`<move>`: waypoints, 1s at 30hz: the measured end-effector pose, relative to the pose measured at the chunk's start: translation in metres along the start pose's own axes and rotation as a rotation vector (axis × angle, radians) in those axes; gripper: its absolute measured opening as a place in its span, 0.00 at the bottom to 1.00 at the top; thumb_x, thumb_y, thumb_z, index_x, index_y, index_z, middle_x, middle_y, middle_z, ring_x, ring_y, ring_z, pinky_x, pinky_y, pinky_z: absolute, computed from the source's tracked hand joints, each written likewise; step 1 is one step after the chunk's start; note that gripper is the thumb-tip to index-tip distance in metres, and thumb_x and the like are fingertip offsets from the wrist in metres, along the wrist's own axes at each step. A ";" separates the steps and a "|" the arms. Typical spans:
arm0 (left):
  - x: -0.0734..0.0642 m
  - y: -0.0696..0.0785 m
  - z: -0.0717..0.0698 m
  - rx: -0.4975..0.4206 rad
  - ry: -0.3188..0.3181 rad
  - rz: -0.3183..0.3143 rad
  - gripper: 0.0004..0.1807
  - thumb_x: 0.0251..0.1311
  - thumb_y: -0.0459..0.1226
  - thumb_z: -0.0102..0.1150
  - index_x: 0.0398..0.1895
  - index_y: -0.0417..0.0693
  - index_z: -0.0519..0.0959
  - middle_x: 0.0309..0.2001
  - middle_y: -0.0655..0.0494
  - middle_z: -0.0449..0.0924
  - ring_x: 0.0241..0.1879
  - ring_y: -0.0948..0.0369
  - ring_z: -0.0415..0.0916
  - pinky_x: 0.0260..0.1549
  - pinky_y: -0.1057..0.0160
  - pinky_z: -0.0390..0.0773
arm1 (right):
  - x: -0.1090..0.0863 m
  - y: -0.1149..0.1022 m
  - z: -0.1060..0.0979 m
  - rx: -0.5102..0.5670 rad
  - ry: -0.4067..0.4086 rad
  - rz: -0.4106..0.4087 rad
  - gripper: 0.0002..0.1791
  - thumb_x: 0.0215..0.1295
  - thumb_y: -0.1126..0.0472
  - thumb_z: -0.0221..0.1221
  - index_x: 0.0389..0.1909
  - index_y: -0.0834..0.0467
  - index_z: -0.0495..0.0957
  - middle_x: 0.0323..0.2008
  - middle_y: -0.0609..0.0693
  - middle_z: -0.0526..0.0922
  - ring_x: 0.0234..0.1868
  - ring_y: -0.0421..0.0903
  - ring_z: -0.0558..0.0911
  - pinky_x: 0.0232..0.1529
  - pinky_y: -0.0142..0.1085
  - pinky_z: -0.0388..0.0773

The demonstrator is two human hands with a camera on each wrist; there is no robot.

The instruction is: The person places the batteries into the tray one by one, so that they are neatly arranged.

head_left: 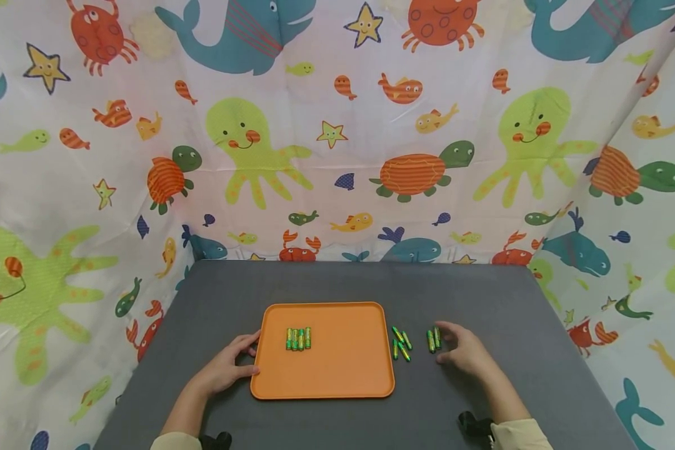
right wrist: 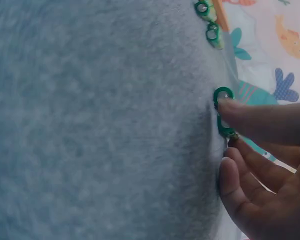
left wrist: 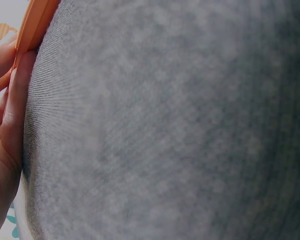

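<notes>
An orange tray (head_left: 337, 375) lies on the grey table with several green-and-yellow batteries (head_left: 295, 339) standing side by side as a row on its left half. My left hand (head_left: 225, 369) is at its left edge, thumb and fingers spread and touching the rim; the left wrist view shows the thumb (left wrist: 21, 85) against the tray edge (left wrist: 35, 25). To the right of the tray, my right hand (head_left: 465, 350) has thumb and fingers at the two ends of a battery (head_left: 437, 338). Another battery (head_left: 430, 342) lies right beside it. In the right wrist view the thumb (right wrist: 260, 120) partly covers their ends.
Several loose batteries (head_left: 401, 344) lie at angles between the tray and my right hand. The grey table (head_left: 337, 284) ends at a patterned sea-animal curtain (head_left: 337, 187) behind and on both sides. A black wrist strap (head_left: 475, 425) is on the right arm.
</notes>
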State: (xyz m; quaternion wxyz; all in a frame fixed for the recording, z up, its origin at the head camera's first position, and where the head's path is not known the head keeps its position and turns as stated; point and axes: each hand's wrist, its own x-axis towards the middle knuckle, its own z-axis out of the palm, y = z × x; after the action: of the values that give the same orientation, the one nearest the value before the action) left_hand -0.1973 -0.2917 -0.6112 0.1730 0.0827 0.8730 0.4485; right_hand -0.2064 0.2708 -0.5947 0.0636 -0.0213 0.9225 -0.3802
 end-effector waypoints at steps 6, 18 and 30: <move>0.000 0.001 0.001 -0.008 0.005 -0.005 0.48 0.57 0.44 0.73 0.80 0.57 0.59 0.67 0.53 0.66 0.55 0.56 0.70 0.59 0.43 0.64 | 0.002 0.006 0.003 -0.024 0.022 -0.014 0.40 0.46 0.74 0.72 0.65 0.65 0.74 0.57 0.66 0.78 0.54 0.62 0.80 0.52 0.56 0.75; 0.001 -0.001 0.000 0.021 -0.006 0.022 0.48 0.59 0.47 0.71 0.80 0.54 0.57 0.68 0.52 0.65 0.57 0.55 0.69 0.60 0.43 0.62 | -0.001 0.010 0.004 -0.036 0.066 -0.005 0.32 0.47 0.70 0.73 0.58 0.66 0.78 0.51 0.63 0.80 0.51 0.61 0.82 0.49 0.54 0.77; 0.000 0.001 0.001 -0.003 0.007 -0.010 0.48 0.57 0.45 0.73 0.80 0.57 0.59 0.68 0.53 0.66 0.56 0.56 0.69 0.61 0.43 0.62 | -0.001 0.009 0.002 0.175 0.137 0.012 0.31 0.58 0.68 0.69 0.63 0.65 0.74 0.54 0.65 0.83 0.50 0.56 0.86 0.39 0.35 0.81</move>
State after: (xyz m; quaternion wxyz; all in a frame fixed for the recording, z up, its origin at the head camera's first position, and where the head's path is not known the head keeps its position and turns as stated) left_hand -0.1969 -0.2904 -0.6107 0.1721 0.0764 0.8734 0.4491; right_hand -0.2055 0.2756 -0.6026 0.0044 0.0158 0.8880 -0.4596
